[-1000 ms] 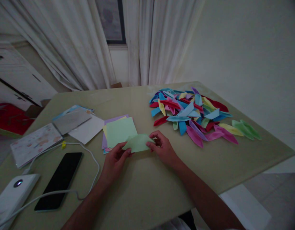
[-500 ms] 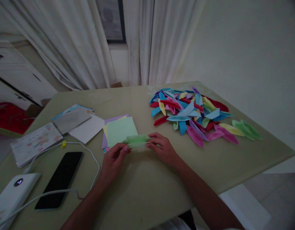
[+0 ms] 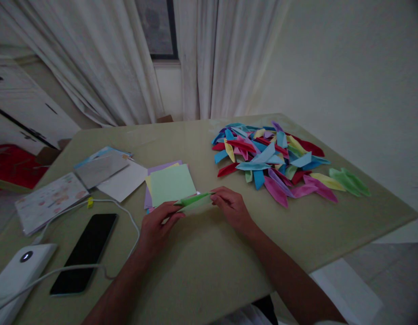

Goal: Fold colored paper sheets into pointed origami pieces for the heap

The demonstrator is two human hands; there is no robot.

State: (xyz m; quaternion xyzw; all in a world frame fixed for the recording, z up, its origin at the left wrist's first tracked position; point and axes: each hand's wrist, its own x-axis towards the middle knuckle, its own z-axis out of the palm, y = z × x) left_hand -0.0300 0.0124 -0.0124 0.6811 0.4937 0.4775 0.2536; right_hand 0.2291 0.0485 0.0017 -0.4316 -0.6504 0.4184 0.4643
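Green paper [image 3: 194,199] is pinched by left hand [image 3: 160,221] and right hand [image 3: 232,205], folded pieces [image 3: 265,158] heaped near table's [image 3: 202,271] right edge, flat sheets [image 3: 171,184] unfolded

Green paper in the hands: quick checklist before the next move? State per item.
1. Left hand on the left end of the green paper: ok, fingers at that end.
2. Right hand on the right end: ok, fingertips at that end.
3. Green paper not touching the paper stack: cannot tell; they lie close in this view.
4. Pile of folded pieces apart from the right hand: ok, visible gap.
5. Phone free of the cable: not ok, cable crosses it.
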